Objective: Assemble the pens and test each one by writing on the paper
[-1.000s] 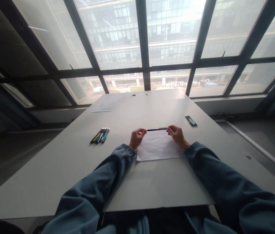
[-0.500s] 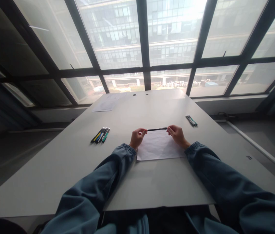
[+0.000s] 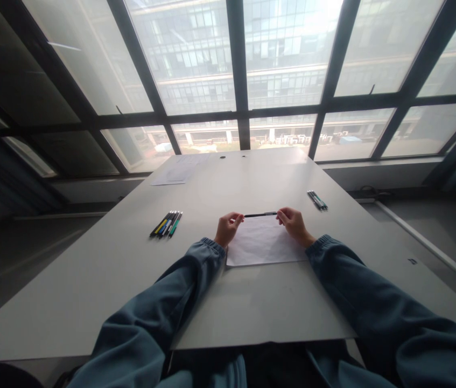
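A black pen [image 3: 260, 215] lies crosswise between my two hands, over the far edge of a white sheet of paper [image 3: 266, 245]. My left hand [image 3: 228, 228] pinches its left end, and my right hand [image 3: 292, 223] pinches the right end, where the clip is. On the table to the left of my hands, several pens [image 3: 166, 224] with black, yellow, blue and green parts lie side by side. A smaller group of pens [image 3: 317, 200] lies beyond my right hand.
The white table [image 3: 252, 183] reaches toward large windows. More paper [image 3: 175, 171] lies at its far left. A small dark object [image 3: 222, 157] sits at the far edge, and a small dark mark [image 3: 412, 261] is at the right.
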### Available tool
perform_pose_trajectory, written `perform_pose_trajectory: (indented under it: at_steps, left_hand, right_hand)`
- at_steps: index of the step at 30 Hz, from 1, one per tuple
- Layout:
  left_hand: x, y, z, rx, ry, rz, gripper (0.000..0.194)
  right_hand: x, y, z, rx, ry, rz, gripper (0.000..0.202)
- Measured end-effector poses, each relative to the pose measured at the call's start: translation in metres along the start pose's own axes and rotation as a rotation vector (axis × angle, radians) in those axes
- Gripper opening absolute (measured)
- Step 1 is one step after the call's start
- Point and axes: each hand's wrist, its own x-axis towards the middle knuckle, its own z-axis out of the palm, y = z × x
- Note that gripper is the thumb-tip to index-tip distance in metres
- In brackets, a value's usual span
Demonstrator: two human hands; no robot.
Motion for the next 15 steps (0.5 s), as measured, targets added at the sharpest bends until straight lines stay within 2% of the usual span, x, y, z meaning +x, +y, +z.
perform_pose_trajectory:
  at_steps: [15]
  left_hand:
    - [-0.0001, 0.0007, -0.0004, -0.013, -0.007, -0.004, 0.033]
  right_hand:
    - [-0.0009, 0.0002, -0.0008, -0.019, -0.010, 0.000, 0.037]
